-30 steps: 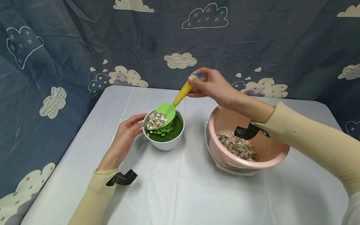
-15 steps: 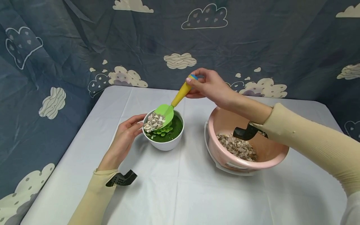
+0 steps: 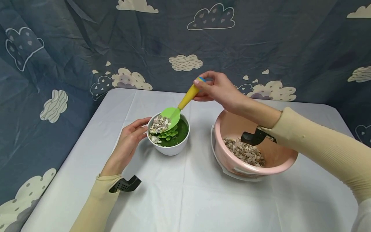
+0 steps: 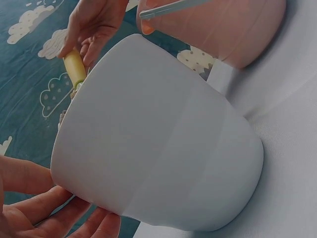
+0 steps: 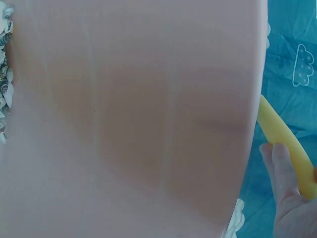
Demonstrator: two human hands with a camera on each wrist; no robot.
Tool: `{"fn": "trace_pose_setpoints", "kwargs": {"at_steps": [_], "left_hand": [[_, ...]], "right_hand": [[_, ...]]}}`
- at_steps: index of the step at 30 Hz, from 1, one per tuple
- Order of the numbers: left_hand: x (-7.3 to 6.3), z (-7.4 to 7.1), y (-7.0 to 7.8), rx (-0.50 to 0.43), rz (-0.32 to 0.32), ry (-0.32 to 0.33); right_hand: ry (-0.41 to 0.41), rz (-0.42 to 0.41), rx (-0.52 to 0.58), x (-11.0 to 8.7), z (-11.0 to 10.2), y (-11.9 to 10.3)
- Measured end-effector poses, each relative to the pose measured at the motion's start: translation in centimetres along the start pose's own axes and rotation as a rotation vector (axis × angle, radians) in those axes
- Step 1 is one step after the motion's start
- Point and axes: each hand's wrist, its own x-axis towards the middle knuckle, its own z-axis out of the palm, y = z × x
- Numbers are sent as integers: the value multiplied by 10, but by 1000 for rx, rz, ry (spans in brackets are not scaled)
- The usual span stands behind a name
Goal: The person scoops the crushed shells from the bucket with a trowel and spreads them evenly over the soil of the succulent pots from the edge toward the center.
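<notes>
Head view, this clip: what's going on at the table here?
A person's right hand holds a green scoop by its yellow handle, tilted over a white pot with a small green plant. Shell bits lie on the blade, and a few sit in the pot at its left edge. The left hand rests against the pot's side. A pink basin with more shell bits stands to the right.

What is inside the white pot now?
Inside the white pot there is dark green filling, a light green succulent and some small shells. The green scoop hangs over part of it, hiding what lies below.
</notes>
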Motion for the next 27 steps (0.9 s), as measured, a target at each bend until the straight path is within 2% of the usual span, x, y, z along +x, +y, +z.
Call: {"fn": "trace_pose_setpoints", "kwargs": {"at_steps": [27], "left_hand": [[-1,1,1,-3,-16,5]], "right_hand": [[-1,-82,-92,-9,4,-6]]}}
